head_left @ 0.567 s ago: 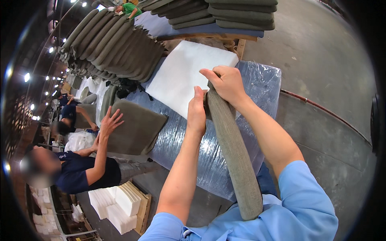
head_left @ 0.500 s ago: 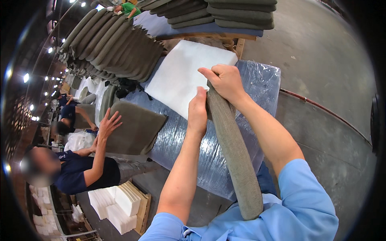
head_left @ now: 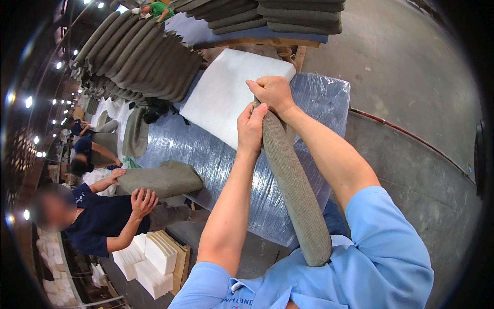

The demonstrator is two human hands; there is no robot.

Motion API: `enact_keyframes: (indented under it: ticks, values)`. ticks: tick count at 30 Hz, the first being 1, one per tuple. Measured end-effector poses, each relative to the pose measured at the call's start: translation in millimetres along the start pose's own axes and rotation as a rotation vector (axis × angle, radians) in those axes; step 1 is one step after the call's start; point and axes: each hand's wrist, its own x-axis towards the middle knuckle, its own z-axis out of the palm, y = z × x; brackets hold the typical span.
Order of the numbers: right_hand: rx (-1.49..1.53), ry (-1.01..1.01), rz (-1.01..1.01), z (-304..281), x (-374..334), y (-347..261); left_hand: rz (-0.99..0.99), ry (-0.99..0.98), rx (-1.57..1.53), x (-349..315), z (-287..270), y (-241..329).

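A grey-olive fabric-covered cushion point(head_left: 296, 198) stands edge-on in front of me, its lower end against my blue shirt. My right hand point(head_left: 274, 93) is closed in a fist on the fabric at its far upper end. Just to the left, my left hand point(head_left: 250, 127) grips the same end, thumb and fingers closed on the cover. The cushion's broad faces are mostly hidden from this angle. Beyond my hands lies a thick white padding block point(head_left: 221, 98), on a table point(head_left: 206, 154) wrapped in clear plastic.
At the left a co-worker point(head_left: 113, 216) handles another olive cushion point(head_left: 159, 180). A row of covered cushions point(head_left: 139, 56) leans at the back left; more cushions point(head_left: 301, 15) are stacked at the back. White foam blocks point(head_left: 152, 262) sit low at the left. A hose point(head_left: 406, 131) crosses the floor.
Both my hands have shifted slightly left with the cushion, and my left fingers have closed further around its end. The co-worker's cushion has tipped from broad face to narrower side.
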Motion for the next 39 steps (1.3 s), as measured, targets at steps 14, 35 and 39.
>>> enact_keyframes:
  ticks: [14,35,39]
  values:
    - [0.322,-0.150,0.523,-128,-311,93,-0.023,0.261,-0.188,42,-57,-8]
    - [0.163,-0.252,-0.496,-139,-186,-110,-0.054,0.663,-0.312,46,-156,-37]
    - [0.155,-0.269,-0.623,-138,-168,-107,0.029,0.678,-0.343,10,-183,-50]
